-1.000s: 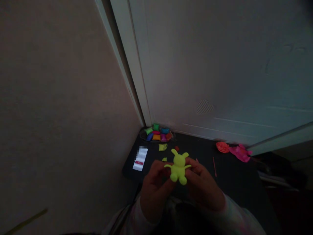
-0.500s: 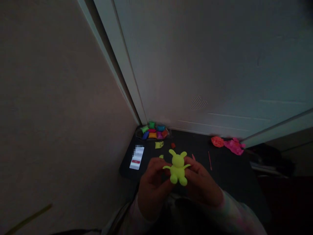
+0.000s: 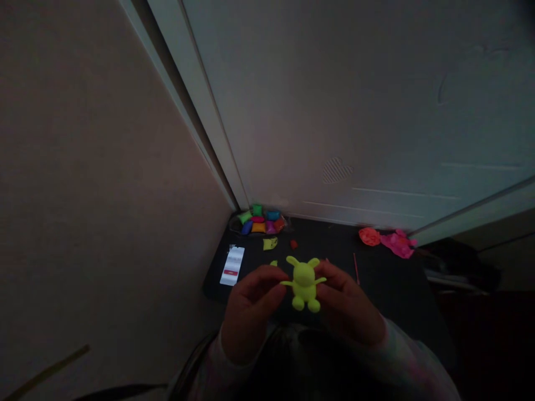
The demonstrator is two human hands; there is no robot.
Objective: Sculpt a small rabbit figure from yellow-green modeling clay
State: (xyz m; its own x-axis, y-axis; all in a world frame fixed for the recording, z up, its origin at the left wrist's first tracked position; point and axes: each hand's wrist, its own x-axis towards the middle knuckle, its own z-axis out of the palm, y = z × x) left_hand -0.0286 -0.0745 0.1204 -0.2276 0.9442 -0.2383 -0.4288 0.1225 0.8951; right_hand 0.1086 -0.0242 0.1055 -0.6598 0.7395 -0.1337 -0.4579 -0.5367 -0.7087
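Left hand (image 3: 251, 309) has drawn outward since the earlier frame, its thumb coming away from below the figure (image 3: 304, 284) and up toward the forefinger. From where I watch, the yellow figure has barely moved against the right hand (image 3: 353, 309), and it sits between the two sets of fingertips, raised above the table (image 3: 388, 301).

Its long axis runs from ears to feet, ears pointing away from me and feet toward me, so it crosses the line joining my two hands. Its thin arms lie along that line, one toward each hand. My right hand is nearer the body: thumb and fingers are closed in at its side, partly behind it, and I judge that they bear it. My left thumb and forefinger stand narrow, with the tip of one arm over the slit between them; I cannot tell whether they pinch it.

Beyond the left fingers lie a yellow piece (image 3: 273, 262), partly hidden, then a wrapper (image 3: 270, 244) and, farther off, the packets (image 3: 258, 227). Left of those fingers is the phone (image 3: 232, 267). Just beyond the right fingers, to their right, lies a pink stick (image 3: 356, 268).
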